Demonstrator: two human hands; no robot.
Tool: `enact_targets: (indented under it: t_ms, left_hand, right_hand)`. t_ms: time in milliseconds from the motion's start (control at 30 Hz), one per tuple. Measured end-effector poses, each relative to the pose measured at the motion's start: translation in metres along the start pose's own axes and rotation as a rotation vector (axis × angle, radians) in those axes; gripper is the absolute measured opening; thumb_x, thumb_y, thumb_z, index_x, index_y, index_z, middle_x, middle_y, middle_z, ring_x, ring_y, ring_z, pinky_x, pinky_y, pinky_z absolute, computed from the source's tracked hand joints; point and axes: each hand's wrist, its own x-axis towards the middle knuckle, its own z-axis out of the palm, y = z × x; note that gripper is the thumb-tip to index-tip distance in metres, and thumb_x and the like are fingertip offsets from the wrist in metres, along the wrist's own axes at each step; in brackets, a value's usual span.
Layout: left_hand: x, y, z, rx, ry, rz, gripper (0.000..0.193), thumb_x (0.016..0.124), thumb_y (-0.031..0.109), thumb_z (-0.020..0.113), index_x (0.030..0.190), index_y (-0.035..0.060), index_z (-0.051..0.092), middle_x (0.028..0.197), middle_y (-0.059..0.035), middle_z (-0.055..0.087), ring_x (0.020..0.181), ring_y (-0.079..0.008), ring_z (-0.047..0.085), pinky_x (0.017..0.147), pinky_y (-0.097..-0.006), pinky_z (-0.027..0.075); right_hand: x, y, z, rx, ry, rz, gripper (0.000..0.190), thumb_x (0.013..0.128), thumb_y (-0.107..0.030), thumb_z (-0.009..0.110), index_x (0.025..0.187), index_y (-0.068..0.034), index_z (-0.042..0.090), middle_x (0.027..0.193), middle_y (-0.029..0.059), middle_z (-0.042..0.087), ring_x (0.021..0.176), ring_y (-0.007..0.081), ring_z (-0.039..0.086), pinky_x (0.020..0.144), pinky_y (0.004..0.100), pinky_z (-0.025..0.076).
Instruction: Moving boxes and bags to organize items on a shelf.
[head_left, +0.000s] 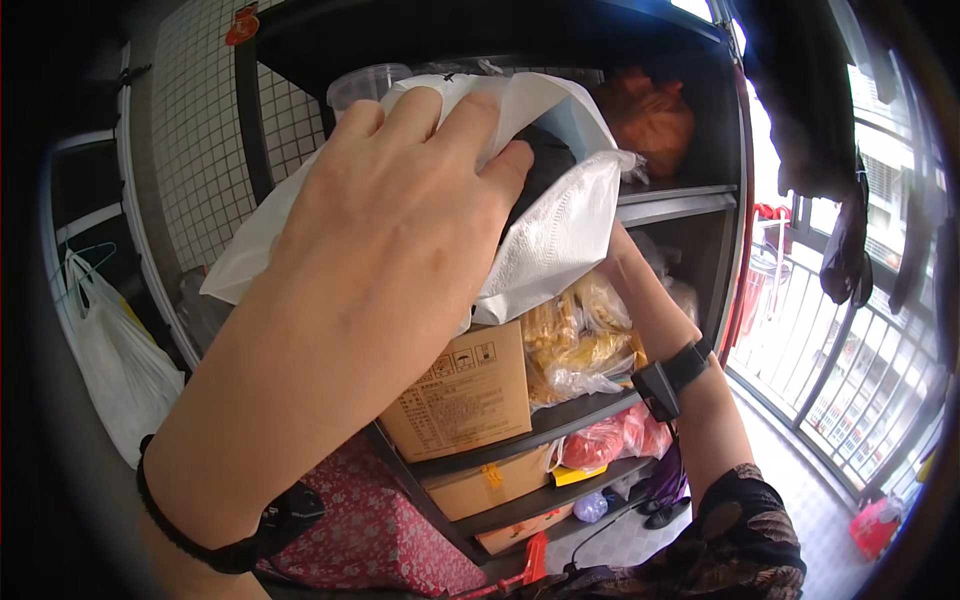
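Observation:
A white bag (559, 232) with a pale blue inside, its mouth spread apart, is in front of the upper part of a dark shelf unit. My left hand (405, 195) lies over the bag's near edge, its fingers bent over the rim and the thumb by the opening. Something dark (536, 169) shows inside the bag. My right hand is mostly hidden behind the bag's right side; only its wrist (619, 251) shows below the bag, so its fingers cannot be seen. Behind my left fingers stands a clear plastic tub (367, 81).
An orange bag (649, 120) sits on the upper shelf. Below are a cardboard box (465, 390), clear bags of yellowish food (581, 337) and red plastic bags (615, 439). A white carrier bag (120, 345) hangs at left. Balcony railings (847, 405) stand at right.

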Motion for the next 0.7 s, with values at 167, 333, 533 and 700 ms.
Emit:
enact_targets:
  t_ms: [167, 333, 533, 700]
  left_hand:
    - [0.000, -0.005, 0.010, 0.000, -0.032, -0.020, 0.035, 0.069, 0.005, 0.063, 0.104, 0.0010, 0.060, 0.101, -0.0089, 0.055, 0.094, -0.0238, 0.049, 0.086, -0.0348, 0.040]
    - [0.008, -0.006, 0.025, -0.070, 0.051, 0.010, 0.026, 0.071, 0.001, 0.059, 0.096, 0.0001, 0.061, 0.099, -0.0093, 0.055, 0.094, -0.0255, 0.049, 0.084, -0.0359, 0.041]
    - [0.004, -0.010, 0.026, -0.170, 0.095, 0.001, 0.020, 0.069, 0.000, 0.059, 0.089, 0.0014, 0.060, 0.098, -0.0081, 0.055, 0.090, -0.0277, 0.051, 0.079, -0.0366, 0.045]
    - [0.000, -0.013, 0.020, -0.211, 0.062, 0.011, 0.022, 0.066, -0.002, 0.061, 0.088, -0.0005, 0.058, 0.100, -0.0079, 0.055, 0.090, -0.0284, 0.053, 0.076, -0.0369, 0.047]
  right_hand:
    - [-0.002, -0.015, -0.001, -0.378, 0.013, -0.116, 0.048, 0.080, -0.009, 0.064, 0.123, -0.002, 0.045, 0.116, 0.0062, 0.055, 0.104, 0.0169, 0.054, 0.084, 0.0307, 0.046]
    - [-0.049, -0.056, 0.081, -0.985, 0.148, -1.187, 0.045, 0.074, -0.002, 0.058, 0.118, -0.002, 0.051, 0.118, 0.0129, 0.053, 0.108, 0.0209, 0.051, 0.088, 0.0329, 0.042]
    - [-0.084, -0.081, 0.155, -1.981, -0.266, -1.388, 0.046, 0.074, -0.030, 0.065, 0.113, -0.006, 0.057, 0.104, 0.0060, 0.059, 0.110, 0.0227, 0.049, 0.103, 0.0466, 0.025]
    - [-0.089, -0.085, 0.159, -2.162, -0.126, -1.464, 0.050, 0.067, -0.035, 0.064, 0.111, -0.010, 0.059, 0.088, -0.0003, 0.056, 0.100, 0.0179, 0.050, 0.103, 0.0471, 0.024]
